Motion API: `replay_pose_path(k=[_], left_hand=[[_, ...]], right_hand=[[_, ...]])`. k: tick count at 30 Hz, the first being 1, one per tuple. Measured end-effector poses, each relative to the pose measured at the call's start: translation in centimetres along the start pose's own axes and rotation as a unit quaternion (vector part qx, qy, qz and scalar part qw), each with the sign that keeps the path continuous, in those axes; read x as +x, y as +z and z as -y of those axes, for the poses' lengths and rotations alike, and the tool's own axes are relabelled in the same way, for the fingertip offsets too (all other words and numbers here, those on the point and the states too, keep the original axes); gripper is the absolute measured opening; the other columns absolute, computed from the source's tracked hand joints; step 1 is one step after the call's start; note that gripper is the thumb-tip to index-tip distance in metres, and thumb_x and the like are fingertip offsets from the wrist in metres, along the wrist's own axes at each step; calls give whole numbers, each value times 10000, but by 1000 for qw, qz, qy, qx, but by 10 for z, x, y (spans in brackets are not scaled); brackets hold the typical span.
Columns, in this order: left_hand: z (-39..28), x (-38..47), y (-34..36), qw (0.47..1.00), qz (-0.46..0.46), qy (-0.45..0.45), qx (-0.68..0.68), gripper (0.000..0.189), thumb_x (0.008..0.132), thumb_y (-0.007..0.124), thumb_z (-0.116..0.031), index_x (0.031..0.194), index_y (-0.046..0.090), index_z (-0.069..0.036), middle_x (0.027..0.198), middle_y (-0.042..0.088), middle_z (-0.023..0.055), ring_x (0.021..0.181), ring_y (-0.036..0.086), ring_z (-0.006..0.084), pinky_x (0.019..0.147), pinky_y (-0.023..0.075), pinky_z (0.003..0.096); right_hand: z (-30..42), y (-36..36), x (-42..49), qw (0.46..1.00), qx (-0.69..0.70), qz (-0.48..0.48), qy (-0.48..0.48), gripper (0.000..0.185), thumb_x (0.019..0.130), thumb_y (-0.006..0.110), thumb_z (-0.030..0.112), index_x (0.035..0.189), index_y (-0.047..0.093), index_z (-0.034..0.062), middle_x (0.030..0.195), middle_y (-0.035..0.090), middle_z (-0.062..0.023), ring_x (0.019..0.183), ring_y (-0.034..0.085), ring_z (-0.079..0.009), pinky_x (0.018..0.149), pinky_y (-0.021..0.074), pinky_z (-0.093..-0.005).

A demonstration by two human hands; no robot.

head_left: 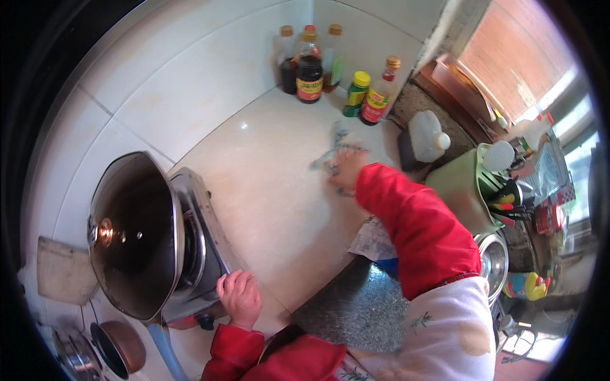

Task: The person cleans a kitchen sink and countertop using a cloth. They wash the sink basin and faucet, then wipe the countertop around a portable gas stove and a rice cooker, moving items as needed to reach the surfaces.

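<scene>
My right hand (349,167) presses a patterned cloth (329,159) flat on the pale tiled countertop (267,181); both are blurred. At the lower left, my left hand (242,296) curls its fingers over the edge of a portable gas stove (217,247). On that stove sits a large dark wok (138,205), its pale blue handle (167,350) extending toward me. Beyond the cloth stand a small green bottle with a yellow cap (356,95) and a red-and-yellow labelled sauce bottle (379,93).
Several sauce bottles (310,78) stand in the far corner. On the right are a plastic jug (424,138), a green utensil holder (457,185) and metal bowls (493,264). A printed packet (374,238) lies under my right sleeve. A brown pot (121,345) sits lower left.
</scene>
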State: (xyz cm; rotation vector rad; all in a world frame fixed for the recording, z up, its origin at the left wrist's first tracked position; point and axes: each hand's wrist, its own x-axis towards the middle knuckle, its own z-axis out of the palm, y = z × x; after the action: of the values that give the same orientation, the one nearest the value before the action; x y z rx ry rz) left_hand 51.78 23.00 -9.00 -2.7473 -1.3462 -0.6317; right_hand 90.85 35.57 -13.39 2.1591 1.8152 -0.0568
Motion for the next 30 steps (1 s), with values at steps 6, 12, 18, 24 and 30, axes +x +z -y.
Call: replay_pose_path(k=[6, 12, 18, 24, 30], left_hand=[[-5, 4, 3, 999, -11, -2, -43, 153, 680, 627, -62, 829, 629, -98, 965, 617, 25, 1003, 556, 237, 942, 353, 452], [-6, 0, 5, 1000, -23, -14, -16, 170, 670, 609, -48, 828, 630, -103, 962, 622, 16, 1005, 554, 234, 947, 343, 449], [0, 0, 7, 1000, -19, 3, -6, 160, 691, 615, -72, 849, 636, -92, 978, 620, 17, 1031, 548, 214, 952, 336, 444], [2, 16, -20, 993, 8, -15, -116, 177, 700, 621, -54, 877, 637, -64, 1082, 595, 73, 1093, 509, 277, 936, 377, 448], [14, 30, -26, 998, 32, -55, -25, 248, 719, 646, -102, 966, 662, -88, 1189, 562, 84, 1154, 447, 307, 937, 399, 444]], right_hand=[[-77, 45, -20, 994, 25, 104, -12, 408, 802, 613, 375, 1102, 637, 99, 1204, 527, -214, 1062, 568, -343, 867, 481, -446], [10, -36, -45, 974, 109, 126, -152, 172, 724, 611, 144, 764, 671, -12, 827, 677, -194, 782, 675, -335, 679, 550, -415], [104, -13, -25, 961, 228, -8, -154, 503, 748, 671, 352, 1112, 568, 20, 1017, 614, -211, 914, 628, -369, 783, 519, -441], [64, -27, 18, 979, 163, -27, -122, 632, 716, 653, 485, 1271, 524, 212, 1280, 452, -177, 1223, 396, -368, 1029, 257, -564], [88, -3, 128, 950, 154, -265, -55, 594, 888, 453, 530, 1347, 432, 153, 1375, 363, -238, 1298, 296, -427, 1062, 169, -606]])
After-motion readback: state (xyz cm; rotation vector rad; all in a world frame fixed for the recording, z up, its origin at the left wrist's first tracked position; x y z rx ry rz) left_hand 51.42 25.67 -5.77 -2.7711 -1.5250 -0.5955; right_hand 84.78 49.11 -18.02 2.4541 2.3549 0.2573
